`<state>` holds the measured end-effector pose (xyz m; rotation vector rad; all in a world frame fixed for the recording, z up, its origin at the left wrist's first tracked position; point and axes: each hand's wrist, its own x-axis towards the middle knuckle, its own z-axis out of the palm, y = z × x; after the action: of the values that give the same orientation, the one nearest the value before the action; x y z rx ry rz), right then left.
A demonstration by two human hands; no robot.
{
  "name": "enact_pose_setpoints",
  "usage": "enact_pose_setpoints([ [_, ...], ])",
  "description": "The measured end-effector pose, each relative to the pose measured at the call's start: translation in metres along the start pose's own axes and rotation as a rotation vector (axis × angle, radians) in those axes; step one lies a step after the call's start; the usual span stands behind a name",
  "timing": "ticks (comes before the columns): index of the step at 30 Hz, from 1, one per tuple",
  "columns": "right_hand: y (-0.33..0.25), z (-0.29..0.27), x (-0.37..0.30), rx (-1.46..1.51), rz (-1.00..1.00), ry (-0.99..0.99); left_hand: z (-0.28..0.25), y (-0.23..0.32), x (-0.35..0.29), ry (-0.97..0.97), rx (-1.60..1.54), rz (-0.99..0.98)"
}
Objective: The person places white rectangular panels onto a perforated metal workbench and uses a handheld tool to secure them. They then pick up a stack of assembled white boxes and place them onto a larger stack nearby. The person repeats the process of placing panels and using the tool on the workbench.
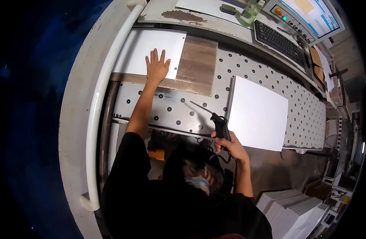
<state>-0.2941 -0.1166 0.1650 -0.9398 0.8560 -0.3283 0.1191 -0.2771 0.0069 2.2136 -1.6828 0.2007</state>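
My left hand (157, 67) lies flat with its fingers spread on a white sheet (167, 44). That sheet rests on a brown board (199, 59) at the far left of the metal work table. In my right hand (230, 145), near the table's front edge, is a black air blow gun (220, 126). Its thin nozzle points up and to the left, over the table. A dark hose hangs from the grip beside my wrist. Just right of the gun lies a white stack of sheets (258, 113), apart from the board.
The steel table top (306, 115) is dotted with round black studs. A white guard bar (98, 99) runs along the left. Behind stand a green-tinted bottle (250, 14), a black keyboard (279, 43) and a control screen (310, 16). Stacked sheets (290, 211) sit at lower right.
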Motion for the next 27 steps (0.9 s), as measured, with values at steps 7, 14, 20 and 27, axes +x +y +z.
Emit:
enact_pose_setpoints([
  [7,-0.005,-0.02,-0.001,-0.516,-0.015,0.309,-0.021,0.078,-0.091,0.042,-0.013,0.044],
  [14,-0.035,-0.057,-0.017,-0.548,-0.025,0.027,-0.06,0.13,-0.172,-0.023,-0.328,0.225],
  [20,-0.028,-0.069,0.025,-0.647,-0.242,0.38,-0.135,0.186,-0.184,-0.406,-1.366,-0.312],
  [27,-0.026,0.012,0.041,-1.097,-0.388,-0.096,-0.138,0.212,-0.214,-0.044,-1.437,-0.478],
])
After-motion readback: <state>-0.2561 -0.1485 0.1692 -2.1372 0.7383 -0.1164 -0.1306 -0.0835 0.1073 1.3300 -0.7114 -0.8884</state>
